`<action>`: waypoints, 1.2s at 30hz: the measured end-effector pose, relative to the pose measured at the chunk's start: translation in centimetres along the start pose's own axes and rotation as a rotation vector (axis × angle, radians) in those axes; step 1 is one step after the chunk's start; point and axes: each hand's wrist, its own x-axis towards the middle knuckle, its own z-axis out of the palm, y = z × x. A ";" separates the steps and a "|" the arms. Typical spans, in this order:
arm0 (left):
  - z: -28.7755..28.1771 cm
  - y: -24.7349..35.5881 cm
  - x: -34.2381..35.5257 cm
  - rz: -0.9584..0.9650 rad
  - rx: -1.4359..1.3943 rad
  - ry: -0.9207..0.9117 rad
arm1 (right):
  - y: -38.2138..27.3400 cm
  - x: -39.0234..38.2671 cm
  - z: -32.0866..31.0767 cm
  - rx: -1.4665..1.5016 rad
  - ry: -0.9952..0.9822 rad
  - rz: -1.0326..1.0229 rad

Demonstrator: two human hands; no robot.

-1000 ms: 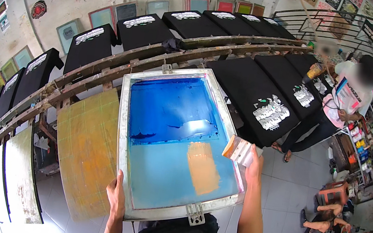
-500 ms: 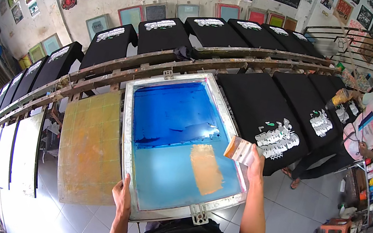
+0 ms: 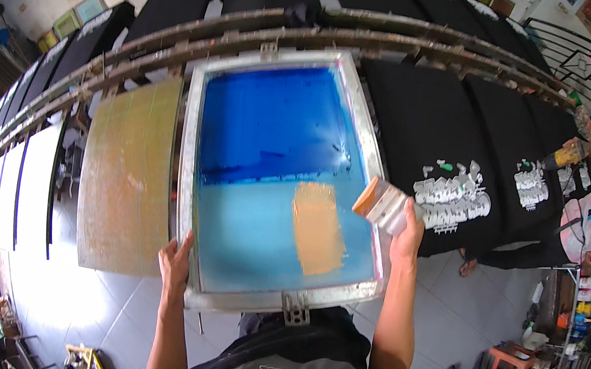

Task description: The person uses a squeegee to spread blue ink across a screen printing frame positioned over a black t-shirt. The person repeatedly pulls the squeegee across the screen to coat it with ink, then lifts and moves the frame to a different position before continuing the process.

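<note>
A screen-printing frame [image 3: 191, 128] with whitish metal sides lies tilted in front of me. Its mesh is deep blue [image 3: 267, 117] in the far part and pale blue nearer me, where a rectangular patch of orange ink [image 3: 315, 231] sits right of centre. My left hand [image 3: 174, 267] grips the frame's left side near its lower corner. In my right hand [image 3: 407, 238] is a squeegee [image 3: 389, 208] with orange ink along its blade, held up at the frame's right edge. Whether the right fingers also touch the frame is hidden. A metal clamp [image 3: 296, 311] is fixed to the near side.
Black shirts [image 3: 418, 127] with white prints lie on boards to the right and along the far row. A yellowish bare board [image 3: 128, 180] stands to the left. Wooden rails [image 3: 155, 44] run behind the frame. Another person [image 3: 589, 226] works at the far right; an orange stool [image 3: 512, 360] is below.
My view has tilted down, so the scene sits higher in the picture. Both hands keep their holds on the frame and the squeegee.
</note>
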 end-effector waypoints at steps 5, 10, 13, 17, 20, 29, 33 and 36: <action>1.4 -0.1 -0.2 -0.062 -0.111 -0.007 | 0.0 -0.5 1.1 -0.056 0.019 -0.014; 1.7 -2.0 0.9 -0.086 -0.465 -0.181 | -3.4 -2.9 4.2 -0.256 -0.184 -0.025; 1.4 -3.2 1.7 -0.104 -0.335 -0.172 | -5.2 -4.5 7.3 -0.649 -0.381 -0.136; 1.5 -2.9 1.6 -0.110 -0.359 -0.215 | -4.7 -4.6 10.1 -1.203 -0.555 -0.436; 1.0 -1.2 0.4 -0.097 -0.412 -0.200 | -4.0 -4.7 12.3 -1.435 -0.535 -0.607; 2.1 -3.4 1.1 -0.046 -0.415 -0.138 | 1.4 -5.3 14.4 -1.734 -0.330 -0.606; 1.7 -3.3 1.1 -0.011 -0.350 -0.136 | 3.9 -6.9 15.7 -1.837 -0.204 -0.620; 1.6 -3.4 0.8 -0.019 -0.355 -0.106 | 4.7 -8.0 16.3 -1.842 -0.231 -0.672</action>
